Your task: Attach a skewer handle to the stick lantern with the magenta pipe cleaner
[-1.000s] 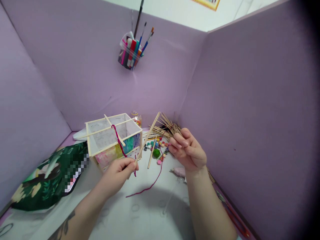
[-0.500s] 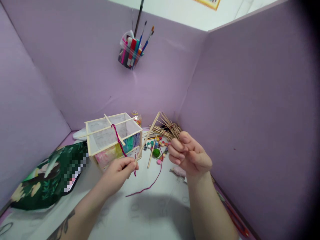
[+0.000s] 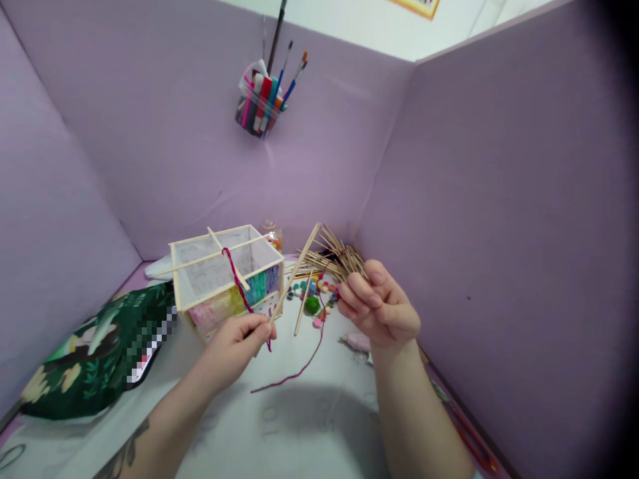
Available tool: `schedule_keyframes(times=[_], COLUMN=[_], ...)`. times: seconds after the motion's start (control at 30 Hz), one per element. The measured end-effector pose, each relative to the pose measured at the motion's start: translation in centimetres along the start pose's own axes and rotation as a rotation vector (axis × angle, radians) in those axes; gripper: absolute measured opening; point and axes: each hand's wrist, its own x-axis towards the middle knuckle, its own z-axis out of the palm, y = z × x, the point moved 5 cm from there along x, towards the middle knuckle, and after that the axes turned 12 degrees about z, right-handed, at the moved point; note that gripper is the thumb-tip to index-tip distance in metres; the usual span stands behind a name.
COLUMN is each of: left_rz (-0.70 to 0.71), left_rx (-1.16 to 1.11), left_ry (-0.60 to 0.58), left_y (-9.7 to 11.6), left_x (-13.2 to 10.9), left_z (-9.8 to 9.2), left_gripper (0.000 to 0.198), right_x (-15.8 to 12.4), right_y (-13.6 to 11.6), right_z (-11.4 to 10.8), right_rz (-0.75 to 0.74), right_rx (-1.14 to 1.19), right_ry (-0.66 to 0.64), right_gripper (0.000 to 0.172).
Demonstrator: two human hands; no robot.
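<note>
My left hand [image 3: 242, 339] pinches a thin wooden stick [image 3: 295, 274] that slants up and away to the right. Behind it stands an open-topped box [image 3: 227, 299] with pale wooden edges and colourful painted sides. Two crossed sticks [image 3: 200, 259] lie over the top of this box. Dark pink yarn [image 3: 234, 273] hangs from the crossing down to my left hand. To the right, my right hand [image 3: 379, 303] is raised with its fingers curled in; what they hold, if anything, I cannot make out. It is in front of a bundle of wooden sticks [image 3: 344, 259].
A loose pink yarn strand [image 3: 312, 359] curves over the white table cover. Coloured buttons [image 3: 299, 287] and a green ball [image 3: 312, 305] lie behind it. A dark green bag [image 3: 100, 352] is on the left. A pen cup [image 3: 259, 106] hangs on the purple wall [image 3: 174, 133].
My right hand has turned slightly and shifted a little upward, with its fingers still curled. My left hand and the stick in it stay in place.
</note>
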Motion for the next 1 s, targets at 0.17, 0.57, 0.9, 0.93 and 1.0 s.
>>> schedule_keyframes(times=[0.17,0.57,0.9,0.93,1.0], left_rz=[0.005,0.004,0.007,0.008,0.006], left_rx=[0.001,0.011,0.002,0.002,0.0], left_ry=[0.0,0.001,-0.005,-0.004,-0.001], left_y=[-0.2,0.2,-0.3,-0.2,-0.2], left_x=[-0.1,0.0,0.0,0.0,0.0], left_z=[0.0,0.0,0.1,0.0,0.0], left_gripper=[0.041,0.041,0.04,0.04,0.04], right_x=[-0.3,-0.3,-0.1,-0.1,-0.1], right_y=[0.1,-0.1,0.2,0.2,0.2], right_z=[0.7,1.0,0.9,1.1,1.6], right_rz=[0.049,-0.023,-0.025,-0.015,0.003], right_rx=[-0.002,-0.049,-0.017,-0.013,-0.014], right_ry=[-0.076,-0.082,-0.094,-0.119,-0.161], right_gripper=[0.041,0.049,0.043,0.043,0.043])
